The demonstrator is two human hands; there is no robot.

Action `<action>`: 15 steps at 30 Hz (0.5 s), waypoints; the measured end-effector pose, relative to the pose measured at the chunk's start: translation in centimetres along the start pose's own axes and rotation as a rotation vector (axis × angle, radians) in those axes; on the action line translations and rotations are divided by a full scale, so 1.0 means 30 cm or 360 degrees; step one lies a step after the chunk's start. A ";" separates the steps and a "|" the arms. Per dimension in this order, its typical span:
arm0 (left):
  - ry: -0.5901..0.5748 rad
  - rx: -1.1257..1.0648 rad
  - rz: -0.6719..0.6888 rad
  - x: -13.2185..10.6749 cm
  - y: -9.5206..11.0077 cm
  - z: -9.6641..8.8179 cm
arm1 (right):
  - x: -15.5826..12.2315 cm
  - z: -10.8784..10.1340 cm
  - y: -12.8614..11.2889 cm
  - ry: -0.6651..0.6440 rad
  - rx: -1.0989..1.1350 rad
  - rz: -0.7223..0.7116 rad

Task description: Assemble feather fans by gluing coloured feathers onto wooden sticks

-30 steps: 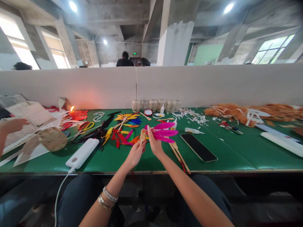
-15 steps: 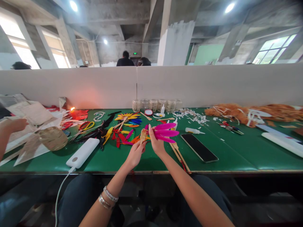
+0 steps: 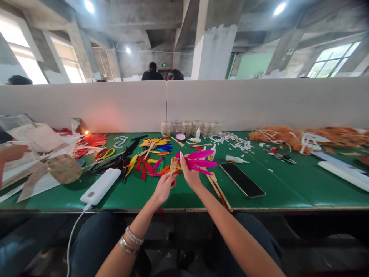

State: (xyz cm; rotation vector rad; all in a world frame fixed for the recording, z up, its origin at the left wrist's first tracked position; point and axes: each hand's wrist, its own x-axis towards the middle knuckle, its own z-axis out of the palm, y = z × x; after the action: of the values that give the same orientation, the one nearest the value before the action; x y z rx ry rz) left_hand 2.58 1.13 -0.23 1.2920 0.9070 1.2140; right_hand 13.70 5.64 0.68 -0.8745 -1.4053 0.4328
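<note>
My left hand is closed round the handle of a small wooden spoon, its broad end tilted up. My right hand pinches magenta feathers at their base, and their tips fan out to the right. The feather base meets the spoon's broad end; whether it is stuck there I cannot tell. Behind my hands lie loose coloured feathers and a fan of yellow feathers on a wooden stick. Wooden sticks rest under the magenta feathers, near a glue bottle.
A phone lies to the right, a white power bank with a cable to the left. Glass jars stand by the white partition. A co-worker's hand is at far left, near a large jar and a small flame.
My hands, the wooden spoon and the magenta feathers stay almost in place. At far left the co-worker's hand has shifted slightly left.
</note>
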 end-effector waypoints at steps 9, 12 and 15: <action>0.0032 -0.0045 -0.0070 0.007 0.003 -0.006 | 0.000 0.002 -0.015 -0.0088 0.0136 0.0194; 0.0108 -0.0086 -0.0106 0.012 0.010 -0.017 | 0.002 0.002 -0.019 -0.0163 0.0123 0.0180; 0.0150 -0.0154 -0.0159 0.019 0.019 -0.036 | 0.008 0.000 -0.027 -0.0372 0.0017 0.0152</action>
State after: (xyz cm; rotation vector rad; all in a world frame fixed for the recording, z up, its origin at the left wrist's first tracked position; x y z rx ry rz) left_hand 1.55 1.83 0.30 1.1075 0.9577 1.2334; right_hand 13.56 5.31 1.44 -0.9068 -1.5765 0.6310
